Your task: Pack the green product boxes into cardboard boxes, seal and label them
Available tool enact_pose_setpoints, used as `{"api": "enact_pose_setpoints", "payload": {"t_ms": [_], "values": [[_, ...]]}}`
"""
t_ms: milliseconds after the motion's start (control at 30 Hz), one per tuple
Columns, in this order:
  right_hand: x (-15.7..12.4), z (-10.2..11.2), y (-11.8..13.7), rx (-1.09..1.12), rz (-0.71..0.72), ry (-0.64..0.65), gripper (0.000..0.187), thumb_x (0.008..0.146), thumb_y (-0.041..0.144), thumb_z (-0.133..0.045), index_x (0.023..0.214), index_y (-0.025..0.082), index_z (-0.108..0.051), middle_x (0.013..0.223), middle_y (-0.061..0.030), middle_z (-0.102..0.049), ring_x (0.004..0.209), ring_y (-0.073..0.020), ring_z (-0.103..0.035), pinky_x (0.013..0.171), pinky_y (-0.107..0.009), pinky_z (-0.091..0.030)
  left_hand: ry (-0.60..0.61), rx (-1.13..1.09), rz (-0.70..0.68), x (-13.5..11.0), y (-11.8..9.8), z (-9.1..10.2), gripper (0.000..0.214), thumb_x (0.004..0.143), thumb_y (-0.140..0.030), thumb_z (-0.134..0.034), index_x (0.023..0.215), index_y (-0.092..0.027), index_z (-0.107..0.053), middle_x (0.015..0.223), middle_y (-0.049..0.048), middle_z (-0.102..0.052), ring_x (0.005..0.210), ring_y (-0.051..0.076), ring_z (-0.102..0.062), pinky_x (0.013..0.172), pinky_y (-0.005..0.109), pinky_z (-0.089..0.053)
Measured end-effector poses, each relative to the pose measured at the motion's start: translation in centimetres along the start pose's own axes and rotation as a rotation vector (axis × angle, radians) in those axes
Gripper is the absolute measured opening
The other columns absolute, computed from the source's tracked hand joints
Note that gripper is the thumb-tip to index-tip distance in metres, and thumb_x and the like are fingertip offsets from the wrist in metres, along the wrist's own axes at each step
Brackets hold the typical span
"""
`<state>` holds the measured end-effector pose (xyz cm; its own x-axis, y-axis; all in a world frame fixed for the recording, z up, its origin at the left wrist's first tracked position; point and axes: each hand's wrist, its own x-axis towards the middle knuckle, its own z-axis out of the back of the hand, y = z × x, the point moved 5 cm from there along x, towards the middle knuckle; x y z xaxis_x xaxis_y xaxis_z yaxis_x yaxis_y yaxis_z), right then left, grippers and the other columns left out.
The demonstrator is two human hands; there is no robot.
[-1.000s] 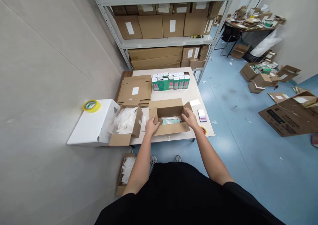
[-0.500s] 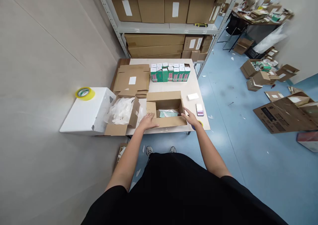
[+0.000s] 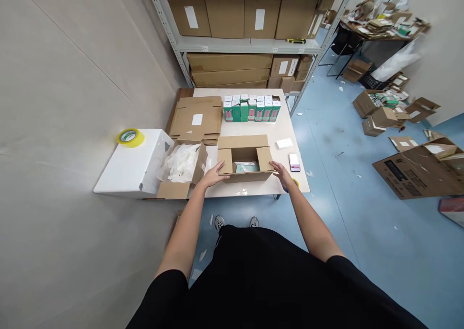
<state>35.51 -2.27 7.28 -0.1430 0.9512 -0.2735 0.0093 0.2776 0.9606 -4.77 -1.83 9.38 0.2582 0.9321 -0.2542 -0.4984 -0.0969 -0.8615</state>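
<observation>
An open cardboard box [image 3: 242, 178] stands near the front edge of the table, its two short side flaps folded inward and its back long flap tilted outward. Pale green packs under clear plastic [image 3: 246, 167] show through the gap between the flaps. My left hand [image 3: 213, 174] lies against the box's front left corner, fingers stretched out and touching the cardboard. At the right end, my right hand [image 3: 281, 172] has its fingers apart, the tips at the edge of the right flap. Neither hand encloses anything that I can see.
A carton of white plastic bags [image 3: 183, 162] and flattened cardboard [image 3: 197, 118] lie left. Several green-and-white small boxes [image 3: 252, 110] stand behind. Right are a white card [image 3: 284, 143] and a small white-and-purple box [image 3: 294, 162]. Yellow tape [image 3: 130, 137] rests on a white block [image 3: 126, 167].
The box's right flap has been folded inward, and its front flap no longer sticks out flat toward me. My right hand has shifted slightly outward from the box's end.
</observation>
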Motion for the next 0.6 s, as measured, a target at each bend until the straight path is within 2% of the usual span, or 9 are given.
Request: {"api": "enact_pose_setpoints", "payload": {"t_ms": [67, 167, 233, 300, 367, 467, 600], "values": [[-0.1, -0.1, -0.3, 0.042, 0.021, -0.049, 0.072, 0.092, 0.077, -0.056, 0.149, 0.033, -0.059, 0.157, -0.0097, -0.059, 0.150, -0.0299, -0.048, 0.115, -0.053, -0.045, -0.079, -0.062, 0.002, 0.1, -0.1, -0.2, 0.110, 0.079, -0.050, -0.086, 0.169, -0.022, -0.028, 0.162, 0.0197, -0.050, 0.154, 0.030, -0.045, 0.123, 0.043, -0.040], [0.3, -0.3, -0.7, 0.075, 0.044, -0.128, 0.075, 0.086, 0.075, -0.066, 0.146, 0.030, -0.059, 0.141, -0.0135, -0.070, 0.136, -0.0310, -0.059, 0.107, -0.050, -0.051, -0.293, -0.069, 0.045, 0.5, 0.0, -0.2, 0.102, 0.086, -0.041, -0.083, 0.169, -0.022, -0.028, 0.154, 0.0189, -0.059, 0.141, 0.031, -0.059, 0.120, 0.047, -0.043], [0.9, -0.1, -1.0, 0.079, 0.069, -0.247, 0.077, 0.078, 0.071, -0.076, 0.139, 0.026, -0.060, 0.123, -0.0122, -0.075, 0.120, -0.0291, -0.067, 0.099, -0.045, -0.055, -0.467, -0.065, 0.062, 0.8, 0.1, -0.2, 0.104, 0.086, -0.035, -0.082, 0.171, -0.024, -0.023, 0.162, 0.0194, -0.049, 0.135, 0.032, -0.062, 0.116, 0.047, -0.048], [1.5, 0.4, -1.3, 0.069, 0.104, -0.433, 0.078, 0.070, 0.066, -0.084, 0.132, 0.024, -0.060, 0.105, -0.0068, -0.073, 0.100, -0.0247, -0.070, 0.092, -0.040, -0.056, -0.588, -0.035, 0.063, 1.1, 0.2, -0.4, 0.109, 0.084, -0.031, -0.083, 0.172, -0.025, -0.018, 0.172, 0.0193, -0.031, 0.141, 0.034, -0.056, 0.116, 0.045, -0.049], [1.9, 0.6, -1.6, 0.043, 0.126, -0.580, 0.077, 0.067, 0.062, -0.087, 0.126, 0.023, -0.058, 0.095, -0.0023, -0.069, 0.089, -0.0210, -0.068, 0.087, -0.037, -0.056, -0.626, 0.041, 0.072, 1.5, 0.5, -0.7, 0.110, 0.082, -0.029, -0.084, 0.171, -0.025, -0.020, 0.176, 0.0179, -0.022, 0.153, 0.035, -0.042, 0.123, 0.045, -0.041], [2.7, 0.3, -2.7, -0.024, 0.061, -0.622, 0.081, 0.061, 0.058, -0.090, 0.126, 0.023, -0.056, 0.104, -0.0048, -0.066, 0.091, -0.0216, -0.068, 0.085, -0.036, -0.056, -0.603, 0.137, 0.126, 2.0, 1.3, -0.7, 0.112, 0.078, -0.030, -0.087, 0.170, -0.021, -0.022, 0.175, 0.0192, -0.023, 0.163, 0.035, -0.021, 0.132, 0.047, -0.025], [3.5, 0.2, -4.5, -0.067, -0.082, -0.593, 0.089, 0.059, 0.056, -0.088, 0.134, 0.023, -0.056, 0.126, -0.0122, -0.063, 0.103, -0.0270, -0.069, 0.090, -0.040, -0.056, -0.511, 0.169, 0.178, 3.3, 1.7, 0.5, 0.119, 0.069, -0.034, -0.093, 0.168, -0.018, -0.028, 0.173, 0.0200, -0.028, 0.162, 0.038, -0.023, 0.132, 0.049, -0.024]]}}
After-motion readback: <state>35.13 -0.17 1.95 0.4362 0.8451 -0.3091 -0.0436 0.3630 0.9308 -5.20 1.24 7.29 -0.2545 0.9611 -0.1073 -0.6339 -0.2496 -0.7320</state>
